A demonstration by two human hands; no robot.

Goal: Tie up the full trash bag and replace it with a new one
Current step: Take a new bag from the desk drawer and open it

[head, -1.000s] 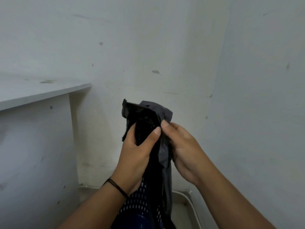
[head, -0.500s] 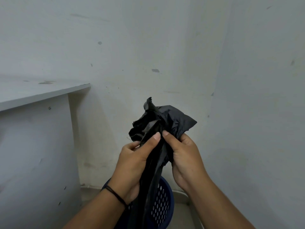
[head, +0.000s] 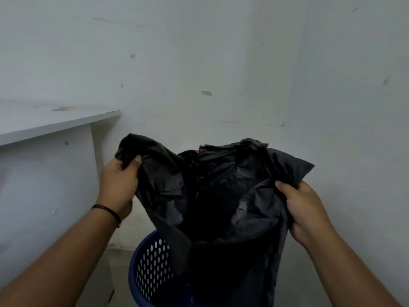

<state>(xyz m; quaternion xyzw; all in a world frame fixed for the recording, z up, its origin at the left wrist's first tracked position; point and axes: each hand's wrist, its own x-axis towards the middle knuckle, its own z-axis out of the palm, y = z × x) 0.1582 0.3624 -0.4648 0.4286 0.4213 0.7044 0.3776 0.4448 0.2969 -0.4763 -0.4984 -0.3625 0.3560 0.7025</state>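
Note:
A black trash bag point(head: 212, 196) hangs in the air with its mouth spread wide, above a blue perforated bin point(head: 152, 271). My left hand point(head: 117, 185) grips the bag's left rim, thumb and fingers pinching the plastic. My right hand point(head: 305, 207) grips the right rim. The bag's lower part drops over the bin and hides most of the bin's rim and inside. No other bag is in view.
A white desk point(head: 55, 122) with a side panel stands close on the left. White walls meet in a corner behind the bin. Grey floor point(head: 99, 273) shows at the bin's left.
My hands have moved apart, left hand to the left and right hand to the right, pulling the bunched bag open into a wide mouth. The view has tilted down, showing more of the bin.

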